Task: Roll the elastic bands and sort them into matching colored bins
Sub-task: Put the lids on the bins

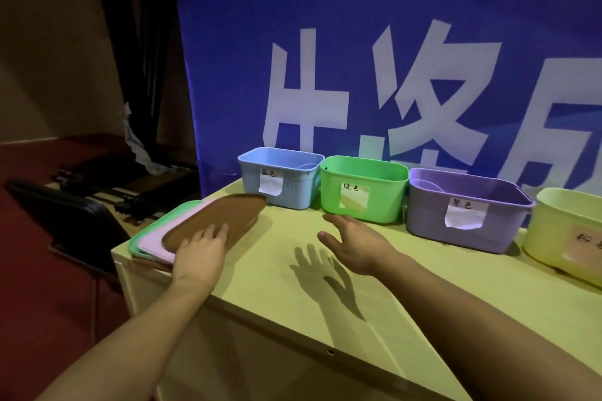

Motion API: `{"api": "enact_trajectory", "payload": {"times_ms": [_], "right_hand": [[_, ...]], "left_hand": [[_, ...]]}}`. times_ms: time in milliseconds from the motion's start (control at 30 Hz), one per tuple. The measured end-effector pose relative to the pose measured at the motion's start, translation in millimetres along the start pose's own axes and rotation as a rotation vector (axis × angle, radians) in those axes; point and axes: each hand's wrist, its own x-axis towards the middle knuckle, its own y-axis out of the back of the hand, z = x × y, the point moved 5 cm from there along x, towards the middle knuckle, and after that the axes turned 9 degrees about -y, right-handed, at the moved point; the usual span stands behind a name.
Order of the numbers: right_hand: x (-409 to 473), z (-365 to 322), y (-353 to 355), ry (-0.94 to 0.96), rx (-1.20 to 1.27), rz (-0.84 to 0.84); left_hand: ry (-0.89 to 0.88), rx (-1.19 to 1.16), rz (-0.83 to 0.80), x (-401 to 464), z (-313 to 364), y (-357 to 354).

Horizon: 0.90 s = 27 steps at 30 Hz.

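- Bins first: four stand in a row at the back of the yellow-green table (293, 290), namely the blue bin (280, 184), the green bin (365, 192), the purple bin (469, 215) and the yellow bin (566, 234); the picture's right edge cuts off the yellow one.
- Each bin carries a paper label, but the handwriting is too small for me to read.
- Pale curved shapes show inside the blue and purple bins; I cannot tell what they are, and I can make out no elastic bands for certain anywhere.
- One brown oval tray (215, 221) lies on a stack of flat lids (153, 238), pink over green, at the table's left corner.
- My left hand (202, 251) rests flat on the tray's near end, fingers straight.
- My right hand (351, 244) hovers over the table, fingers spread, holding nothing.
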Motion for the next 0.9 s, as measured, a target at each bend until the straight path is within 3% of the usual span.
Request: {"api": "enact_trajectory", "payload": {"times_ms": [67, 167, 267, 400, 667, 900], "right_hand": [[-3, 4, 9, -0.002, 0.003, 0.015], [-11, 16, 33, -0.008, 0.025, 0.062], [-20, 34, 63, -0.028, 0.064, 0.117], [-38, 74, 105, -0.085, 0.078, 0.18], [-103, 211, 191, -0.325, 0.13, 0.32], [-161, 324, 266, -0.489, 0.499, 0.419]], "left_hand": [[-0.02, -0.086, 0.134, -1, 8, 23], [-0.022, -0.463, 0.345, 4, 22, 54], [-0.016, -0.931, 0.367, 18, 48, 76], [-0.077, -1.234, 0.326, 28, 117, 108], [-0.168, -1.505, 0.259, 40, 284, 163], [-0.255, -1.659, 0.161, 61, 413, 209]]}}
